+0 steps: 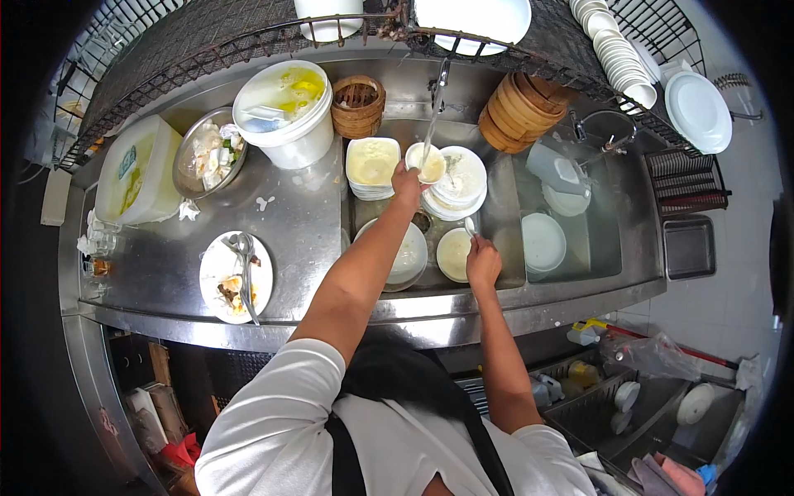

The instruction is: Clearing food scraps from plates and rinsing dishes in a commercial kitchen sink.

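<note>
My left hand (407,185) grips a small white bowl (433,168), tilted under the stream from the faucet (441,77). In my right hand (484,263) is a white spoon (469,225), held just above a bowl of cloudy liquid (454,255). A stack of white plates (464,180) sits in the sink basin to the right of the small bowl, and a stack of square dishes (374,164) stands to its left. Partly hidden by my left forearm is a larger white bowl (407,257). The drain (422,221) shows between the dishes.
A white bucket (285,146), a steel bowl of scraps (201,177) and a plastic tub (139,173) line the left counter. Nearer lies a dirty plate with cutlery (214,263). Bamboo steamers (515,118) stand behind; the right basin (583,248) holds water and dishes. A wire rack (298,28) overhangs.
</note>
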Tool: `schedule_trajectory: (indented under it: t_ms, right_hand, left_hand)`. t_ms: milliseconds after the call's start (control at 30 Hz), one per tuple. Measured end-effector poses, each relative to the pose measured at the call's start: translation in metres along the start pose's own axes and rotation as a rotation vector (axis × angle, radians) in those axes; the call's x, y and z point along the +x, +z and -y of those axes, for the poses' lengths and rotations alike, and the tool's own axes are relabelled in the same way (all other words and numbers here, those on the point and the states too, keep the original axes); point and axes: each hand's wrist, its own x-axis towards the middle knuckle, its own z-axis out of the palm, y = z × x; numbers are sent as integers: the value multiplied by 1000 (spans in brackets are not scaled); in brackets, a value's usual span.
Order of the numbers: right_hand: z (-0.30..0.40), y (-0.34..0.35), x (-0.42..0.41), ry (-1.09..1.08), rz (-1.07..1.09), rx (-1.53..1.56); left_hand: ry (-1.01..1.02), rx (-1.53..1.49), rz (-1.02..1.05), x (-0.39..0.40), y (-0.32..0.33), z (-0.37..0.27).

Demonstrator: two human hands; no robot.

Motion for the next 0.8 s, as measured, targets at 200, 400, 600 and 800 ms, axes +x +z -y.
schedule_trajectory:
  t_ms: [200, 400, 600, 800]
  right_hand:
    - [20, 8, -10, 51, 49, 52]
    - [66, 36, 38, -235, 78, 8]
    - [105, 75, 112, -447, 251, -251]
    - [126, 87, 130, -289, 392, -314]
  left_hand:
    - [156, 186, -124, -14, -18, -32]
    - [210, 299, -290, -47, -78, -73]
    - [260, 422, -384, -81, -164, -134]
    - [334, 280, -646, -85, -222, -165]
